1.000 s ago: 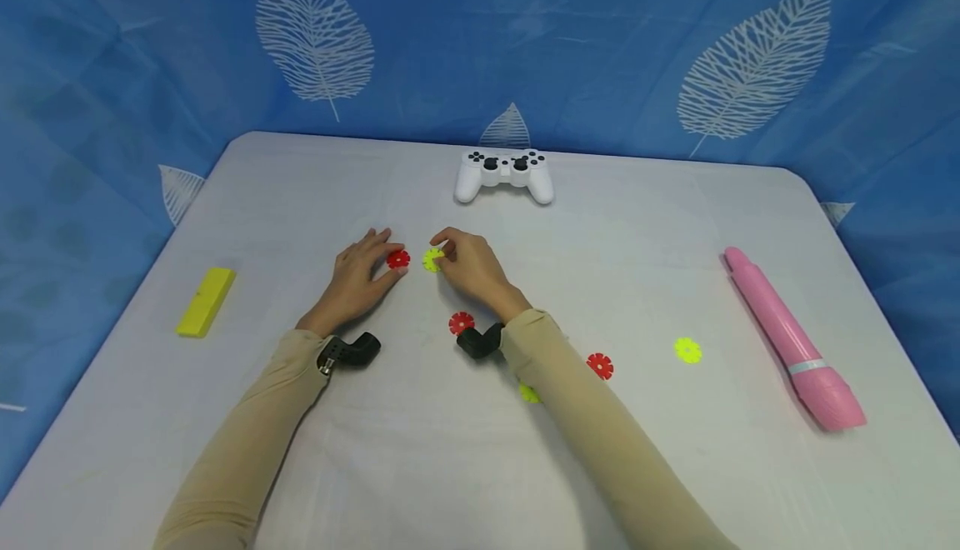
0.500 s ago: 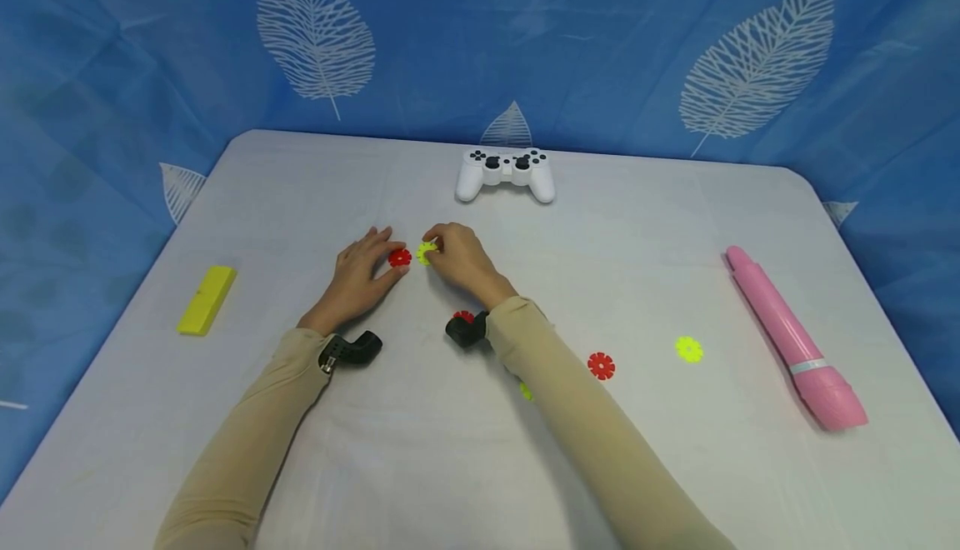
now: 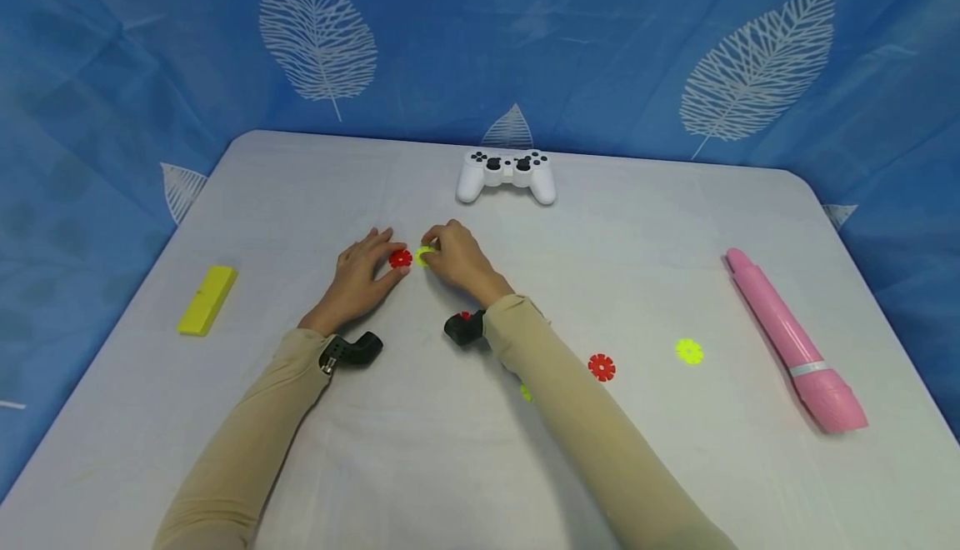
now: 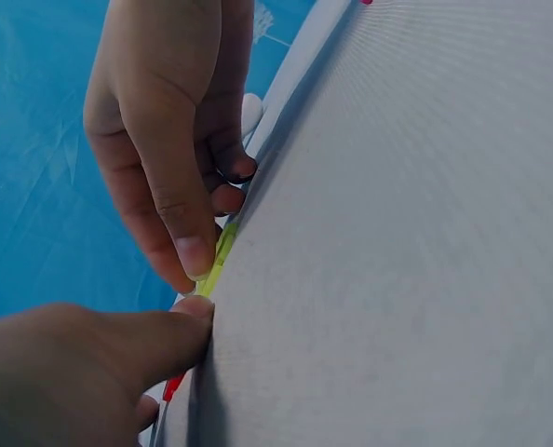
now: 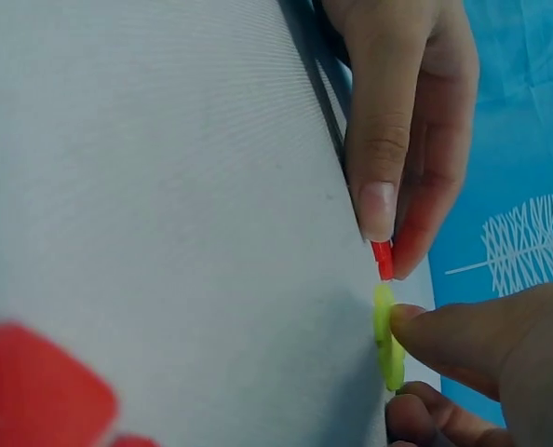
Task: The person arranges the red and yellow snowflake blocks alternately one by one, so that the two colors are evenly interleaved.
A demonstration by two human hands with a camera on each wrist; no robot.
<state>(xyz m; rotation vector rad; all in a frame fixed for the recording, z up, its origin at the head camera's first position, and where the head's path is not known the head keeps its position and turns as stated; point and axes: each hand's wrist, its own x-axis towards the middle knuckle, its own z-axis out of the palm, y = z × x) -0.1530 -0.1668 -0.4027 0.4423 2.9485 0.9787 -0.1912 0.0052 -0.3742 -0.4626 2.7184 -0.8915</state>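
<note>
My left hand (image 3: 354, 279) pinches a small red notched disc (image 3: 401, 259) between thumb and index finger, its other fingers spread on the white table. Just to the right, my right hand (image 3: 461, 260) pinches a yellow-green notched disc (image 3: 423, 255), partly covered by its fingers. In the right wrist view the yellow-green disc (image 5: 388, 337) stands nearly edge-on beside the red disc (image 5: 382, 259), with a slight gap between them. From the left wrist, the yellow-green disc (image 4: 221, 256) shows under the right fingertips and only a sliver of red (image 4: 172, 386) is visible.
Other discs lie on the white table (image 3: 420, 450): a red one (image 3: 602, 367), a yellow-green one (image 3: 689, 351), and two partly hidden by the right arm. A white game controller (image 3: 506, 175) sits behind, a yellow block (image 3: 207, 300) left, a folded pink umbrella (image 3: 793, 337) right.
My right hand has moved slightly left and away from me, bringing the yellow-green disc closer to the red one. The left hand stays almost still.
</note>
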